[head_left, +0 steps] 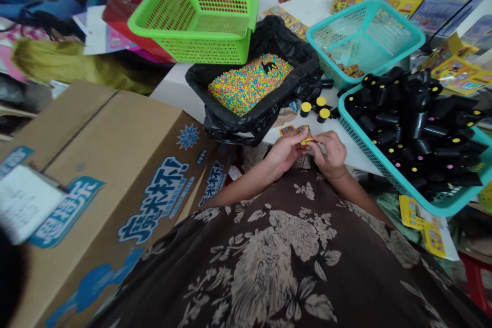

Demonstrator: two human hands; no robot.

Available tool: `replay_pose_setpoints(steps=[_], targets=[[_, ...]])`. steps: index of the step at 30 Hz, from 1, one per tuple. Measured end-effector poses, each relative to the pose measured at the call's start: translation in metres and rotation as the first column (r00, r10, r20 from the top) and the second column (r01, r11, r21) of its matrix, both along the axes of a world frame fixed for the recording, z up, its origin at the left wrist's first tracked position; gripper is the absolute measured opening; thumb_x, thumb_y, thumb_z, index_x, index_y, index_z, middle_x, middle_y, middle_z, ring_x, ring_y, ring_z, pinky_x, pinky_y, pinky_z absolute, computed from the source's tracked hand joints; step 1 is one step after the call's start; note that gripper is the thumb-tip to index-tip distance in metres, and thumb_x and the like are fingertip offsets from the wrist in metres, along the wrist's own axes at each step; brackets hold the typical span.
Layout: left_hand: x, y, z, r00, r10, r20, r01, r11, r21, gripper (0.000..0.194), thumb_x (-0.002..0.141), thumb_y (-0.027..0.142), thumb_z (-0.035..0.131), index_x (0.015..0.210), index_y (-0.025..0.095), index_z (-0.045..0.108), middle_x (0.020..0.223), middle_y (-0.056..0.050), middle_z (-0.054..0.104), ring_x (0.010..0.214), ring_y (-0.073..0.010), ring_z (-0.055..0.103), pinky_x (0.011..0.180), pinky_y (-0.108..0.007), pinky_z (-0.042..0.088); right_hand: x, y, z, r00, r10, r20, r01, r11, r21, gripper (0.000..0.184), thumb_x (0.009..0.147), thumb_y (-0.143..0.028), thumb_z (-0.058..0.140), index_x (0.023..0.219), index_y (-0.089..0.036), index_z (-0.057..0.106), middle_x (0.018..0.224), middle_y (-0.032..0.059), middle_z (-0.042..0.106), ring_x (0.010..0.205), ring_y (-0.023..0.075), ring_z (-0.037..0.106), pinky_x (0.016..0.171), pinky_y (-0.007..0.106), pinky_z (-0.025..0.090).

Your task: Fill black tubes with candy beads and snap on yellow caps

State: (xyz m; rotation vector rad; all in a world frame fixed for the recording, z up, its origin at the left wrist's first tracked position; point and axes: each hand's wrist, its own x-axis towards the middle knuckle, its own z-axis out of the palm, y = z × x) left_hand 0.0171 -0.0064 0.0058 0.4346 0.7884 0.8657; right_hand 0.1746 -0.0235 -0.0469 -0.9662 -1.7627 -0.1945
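My left hand [285, 150] and my right hand [329, 151] meet at the table's near edge, fingers pinched together on a small yellow piece [307, 139]. Small printed cards [291, 130] lie just beyond the fingers. Three black tubes with yellow caps [315, 107] stand a little farther back. A black plastic bag holding many small coloured beads [249, 84] sits behind and to the left of my hands.
A teal basket [442, 204] heaped with black tubes is at the right. Another teal basket [407, 31] and a green basket [192, 28] stand at the back. A large cardboard box [107, 164] fills the left. Printed boxes line the far wall.
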Motion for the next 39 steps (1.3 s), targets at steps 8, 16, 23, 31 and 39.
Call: replay_pose_setpoints(steps=[8,16,23,31,39], targets=[[-0.001,0.002,0.005,1.0,0.002,0.016,-0.001,1.0,-0.031,0.017,0.092,0.029,0.078,0.086,0.015,0.071,0.07,-0.001,0.072,0.06,-0.0105,0.066,0.055,-0.02,0.045,0.002,0.003,0.001,0.992,0.047,-0.119,-0.068,0.981,-0.18,0.022,0.105,-0.036,0.062,0.118,-0.027,0.077,0.089,0.005,0.071,0.077,0.0196,0.067,0.068,0.034,0.059],[0.002,0.004,-0.002,0.999,-0.048,-0.012,0.047,0.997,-0.06,0.016,0.09,0.028,0.079,0.083,0.016,0.071,0.071,-0.001,0.071,0.057,-0.0091,0.062,0.057,-0.021,0.043,0.004,-0.001,-0.002,0.993,0.021,-0.119,-0.034,0.993,-0.114,0.014,0.104,-0.026,0.063,0.095,-0.023,0.072,0.077,0.0018,0.065,0.067,0.0162,0.06,0.061,0.031,0.05],[0.003,0.004,0.0,1.0,-0.025,0.011,0.025,0.998,-0.064,0.019,0.089,0.03,0.082,0.083,0.016,0.071,0.07,0.0,0.071,0.057,-0.0086,0.062,0.055,-0.02,0.043,0.004,-0.001,0.007,0.988,0.065,-0.141,-0.097,0.967,-0.235,0.023,0.107,-0.036,0.058,0.122,-0.024,0.07,0.092,0.0038,0.072,0.076,0.0183,0.064,0.071,0.034,0.056],[0.0,0.004,-0.001,1.0,-0.02,0.006,0.02,0.999,-0.046,0.025,0.089,0.037,0.082,0.081,0.016,0.071,0.066,0.0,0.069,0.057,-0.0105,0.062,0.055,-0.021,0.043,0.001,0.003,0.007,0.92,0.128,-0.37,-0.274,0.886,-0.374,0.026,0.105,-0.043,0.063,0.115,-0.024,0.078,0.09,0.0027,0.073,0.078,0.0174,0.067,0.073,0.032,0.056],[0.002,0.003,-0.001,0.996,-0.069,-0.058,0.069,0.998,-0.006,0.034,0.089,0.042,0.082,0.072,0.016,0.069,0.063,-0.002,0.069,0.049,-0.0084,0.057,0.051,-0.021,0.04,-0.005,0.004,-0.003,0.828,0.064,-0.557,-0.345,0.841,-0.416,0.036,0.098,-0.057,0.069,0.095,-0.022,0.076,0.075,-0.0009,0.065,0.066,0.0154,0.061,0.066,0.031,0.054]])
